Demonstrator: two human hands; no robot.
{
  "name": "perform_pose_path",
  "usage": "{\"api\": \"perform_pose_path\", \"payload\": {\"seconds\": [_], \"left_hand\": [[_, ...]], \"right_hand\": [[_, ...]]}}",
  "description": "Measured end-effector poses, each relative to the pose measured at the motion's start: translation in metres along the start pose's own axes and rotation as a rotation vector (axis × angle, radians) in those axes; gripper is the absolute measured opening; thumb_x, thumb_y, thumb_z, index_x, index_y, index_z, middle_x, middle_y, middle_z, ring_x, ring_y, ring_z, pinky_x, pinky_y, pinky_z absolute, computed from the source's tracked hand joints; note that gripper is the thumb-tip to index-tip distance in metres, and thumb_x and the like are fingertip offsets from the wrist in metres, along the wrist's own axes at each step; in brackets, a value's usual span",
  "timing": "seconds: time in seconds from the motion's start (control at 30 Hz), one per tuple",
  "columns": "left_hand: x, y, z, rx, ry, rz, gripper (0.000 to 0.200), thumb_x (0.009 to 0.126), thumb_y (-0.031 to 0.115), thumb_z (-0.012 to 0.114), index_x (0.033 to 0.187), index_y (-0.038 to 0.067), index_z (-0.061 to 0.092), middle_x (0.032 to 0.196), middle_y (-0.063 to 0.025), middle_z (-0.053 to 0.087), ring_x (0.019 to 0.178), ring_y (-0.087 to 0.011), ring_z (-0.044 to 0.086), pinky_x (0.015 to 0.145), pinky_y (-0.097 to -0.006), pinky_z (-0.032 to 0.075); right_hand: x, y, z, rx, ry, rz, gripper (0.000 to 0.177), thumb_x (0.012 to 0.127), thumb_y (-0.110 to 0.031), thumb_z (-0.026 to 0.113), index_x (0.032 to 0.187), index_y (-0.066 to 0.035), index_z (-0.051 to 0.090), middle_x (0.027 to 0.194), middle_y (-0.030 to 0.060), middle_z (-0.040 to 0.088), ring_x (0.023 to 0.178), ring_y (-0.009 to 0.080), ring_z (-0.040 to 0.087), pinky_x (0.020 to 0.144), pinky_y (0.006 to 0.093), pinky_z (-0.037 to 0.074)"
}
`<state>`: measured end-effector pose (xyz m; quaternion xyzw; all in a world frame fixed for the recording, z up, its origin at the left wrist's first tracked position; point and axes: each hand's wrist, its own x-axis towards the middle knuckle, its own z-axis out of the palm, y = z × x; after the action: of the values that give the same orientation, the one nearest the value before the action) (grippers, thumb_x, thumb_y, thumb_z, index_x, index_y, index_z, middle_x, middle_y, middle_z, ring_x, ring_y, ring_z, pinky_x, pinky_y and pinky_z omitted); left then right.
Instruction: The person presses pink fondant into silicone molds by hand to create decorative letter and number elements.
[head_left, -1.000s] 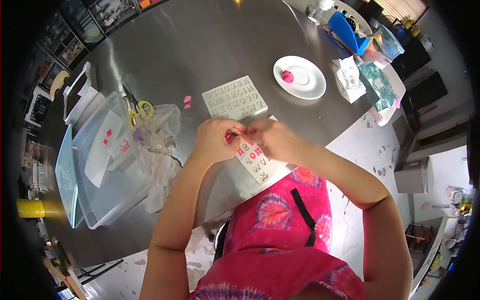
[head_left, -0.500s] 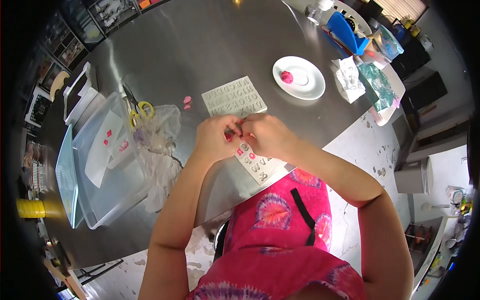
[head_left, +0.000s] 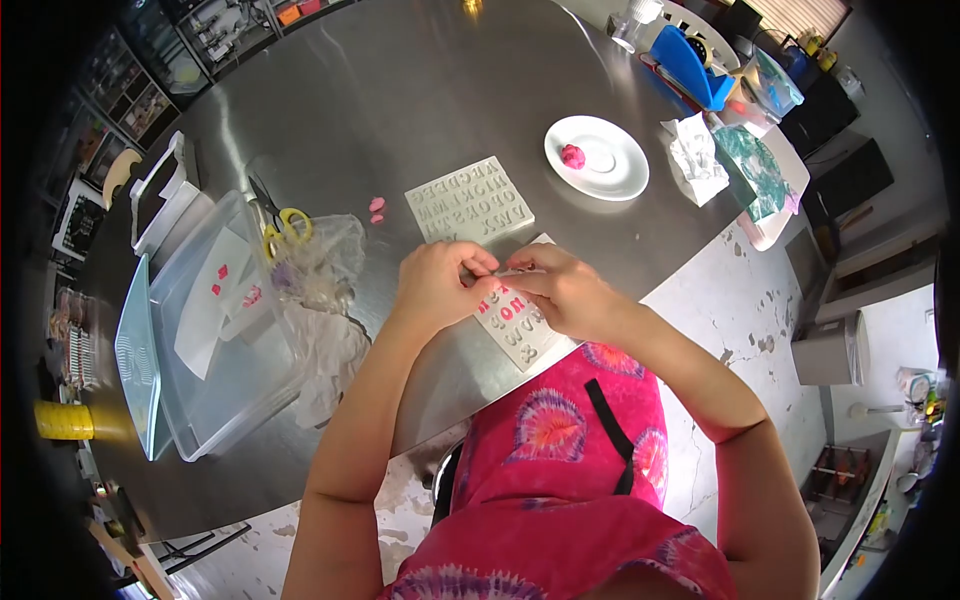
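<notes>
My left hand is over the upper left part of a pale letter mold, fingers curled and thumb tip on a pink-filled area. From the other side my right hand reaches in, its fingers pinched together close to the left thumb. Anything between the fingertips is too small or hidden to name. Pink dough fills some of the mold's letter cavities; the lower ones are unfilled. Just beyond my hands lies a second letter mold, its cavities grey and unfilled.
Left of the molds are two small pink pieces, crumpled plastic bags, yellow-handled scissors and a clear bin with paper inside. A white saucer bears a pink dough lump. Crumpled tissue lies right.
My hands have drawn slightly apart, the right one shifting right and down. More of the mold with pink letters shows between and below them.
</notes>
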<state>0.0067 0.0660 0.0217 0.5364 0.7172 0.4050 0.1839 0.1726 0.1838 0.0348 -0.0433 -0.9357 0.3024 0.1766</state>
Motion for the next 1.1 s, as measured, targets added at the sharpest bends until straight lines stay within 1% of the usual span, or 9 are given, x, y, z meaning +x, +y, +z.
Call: {"api": "perform_pose_path", "payload": {"seconds": [0.13,0.23,0.33,0.43,0.67,0.73,0.87,0.93,1.1], "left_hand": [[-0.001,-0.003,0.001,-0.023,0.02,0.014,0.007,0.07,0.012,0.069,0.076,0.011,0.072,0.074,-0.0033,0.07,0.061,-0.0167,0.065,0.061,-0.0298,0.05],[-0.001,-0.008,0.001,0.073,0.029,0.125,0.006,0.069,0.01,0.069,0.075,0.011,0.072,0.073,-0.0047,0.069,0.061,-0.0169,0.065,0.059,-0.0306,0.049],[-0.001,-0.008,0.0,0.117,0.04,0.205,0.01,0.069,0.011,0.069,0.079,0.01,0.071,0.072,-0.0034,0.069,0.06,-0.0167,0.065,0.06,-0.0303,0.05],[-0.004,-0.009,0.004,-0.035,0.053,0.068,0.015,0.069,0.011,0.07,0.085,0.01,0.07,0.071,-0.0017,0.07,0.06,-0.0163,0.066,0.06,-0.0295,0.05],[-0.004,-0.004,0.004,-0.018,0.028,-0.016,0.019,0.069,0.014,0.072,0.087,0.01,0.069,0.073,-0.001,0.071,0.059,-0.0153,0.066,0.059,-0.0292,0.051],[-0.003,0.0,0.002,0.05,0.017,-0.04,0.019,0.068,0.015,0.072,0.087,0.01,0.069,0.073,-0.0009,0.071,0.06,-0.0149,0.067,0.06,-0.0286,0.051],[-0.002,-0.002,0.006,-0.017,0.016,-0.01,0.019,0.069,0.009,0.074,0.086,0.003,0.068,0.072,-0.0038,0.071,0.052,-0.0082,0.06,0.05,-0.0226,0.045],[-0.003,-0.001,0.005,-0.018,0.024,-0.015,0.019,0.069,0.009,0.073,0.086,0.003,0.068,0.071,-0.0035,0.071,0.052,-0.0078,0.06,0.05,-0.023,0.045],[-0.003,0.004,0.005,-0.021,0.023,-0.061,0.019,0.069,0.008,0.073,0.087,0.003,0.068,0.071,-0.0039,0.071,0.053,-0.008,0.061,0.05,-0.0231,0.045]], "right_hand": [[-0.001,-0.008,0.006,-0.273,0.041,-0.077,0.024,0.074,-0.002,0.063,0.096,-0.008,0.071,0.099,0.0098,0.063,0.094,0.0264,0.061,0.079,0.0382,0.05],[0.002,-0.015,0.008,-0.544,-0.02,-0.169,0.019,0.073,-0.007,0.063,0.09,-0.01,0.071,0.1,0.0076,0.062,0.098,0.0246,0.06,0.079,0.039,0.049],[0.01,-0.009,0.004,-0.542,-0.029,-0.163,0.012,0.075,-0.01,0.062,0.083,-0.009,0.07,0.094,0.0079,0.065,0.089,0.0268,0.063,0.073,0.0409,0.049],[0.027,0.004,-0.012,-0.002,-0.148,0.262,0.011,0.08,-0.01,0.066,0.088,-0.007,0.071,0.078,0.0095,0.067,0.072,0.027,0.063,0.067,0.0363,0.05],[0.024,0.009,0.005,0.013,-0.056,0.131,0.01,0.074,-0.009,0.07,0.084,-0.007,0.072,0.079,0.0084,0.067,0.073,0.0267,0.062,0.065,0.0369,0.05],[0.019,0.0,0.007,-0.264,0.029,0.004,0.007,0.073,-0.006,0.07,0.08,-0.008,0.071,0.08,0.0062,0.066,0.077,0.0235,0.062,0.069,0.0364,0.049],[0.015,0.006,0.007,-0.138,0.052,0.054,0.006,0.071,-0.004,0.071,0.076,-0.008,0.07,0.08,0.0038,0.065,0.08,0.0218,0.06,0.076,0.0356,0.047],[0.014,0.009,0.006,0.15,0.006,0.289,0.006,0.07,-0.003,0.07,0.074,-0.008,0.068,0.08,0.0028,0.063,0.08,0.0218,0.059,0.079,0.0355,0.044],[0.013,0.003,0.013,-0.044,0.061,0.143,0.005,0.067,-0.004,0.068,0.07,-0.008,0.067,0.08,0.0056,0.063,0.084,0.0234,0.059,0.078,0.0376,0.045]]}}
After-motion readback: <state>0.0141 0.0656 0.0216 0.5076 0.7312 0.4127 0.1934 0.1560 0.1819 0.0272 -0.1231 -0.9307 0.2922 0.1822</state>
